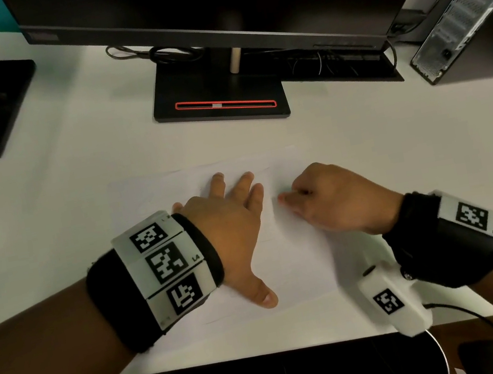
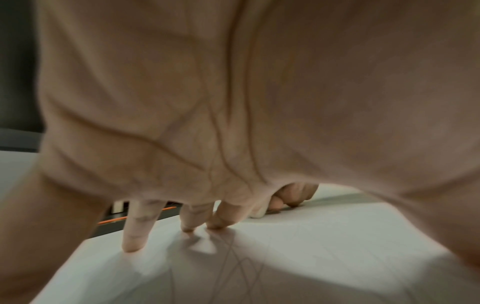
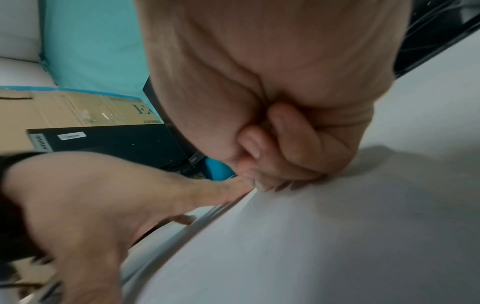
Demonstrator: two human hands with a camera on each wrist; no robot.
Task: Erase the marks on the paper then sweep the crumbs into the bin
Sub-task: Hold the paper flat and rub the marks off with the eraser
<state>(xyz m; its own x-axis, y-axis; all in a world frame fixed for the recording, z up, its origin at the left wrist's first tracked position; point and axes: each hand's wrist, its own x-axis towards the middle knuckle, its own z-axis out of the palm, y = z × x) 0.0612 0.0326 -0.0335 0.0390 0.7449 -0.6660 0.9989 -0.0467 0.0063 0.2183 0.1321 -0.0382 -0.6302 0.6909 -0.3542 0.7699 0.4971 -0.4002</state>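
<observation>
Pinning a sheet of paper [image 1: 288,265] flat on the white desk [image 1: 73,184] with spread fingers, the person's left hand [image 1: 230,232] steadies it while the right hand [image 1: 333,201] curls round a small white eraser [image 2: 258,212]. Hard rubbing could crease the thin sheet; faint lines [image 2: 233,267] remain. No bin is visible.

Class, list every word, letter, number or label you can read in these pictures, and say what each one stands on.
"L4": on the left wrist band, beside its square code markers.
"E": a large letter on the cardboard box; what follows it is hidden.
Too blurred or small to read: the sideways brand and white sticker on the black computer case, the logo on the monitor, and the tag on the right wrist band.
</observation>
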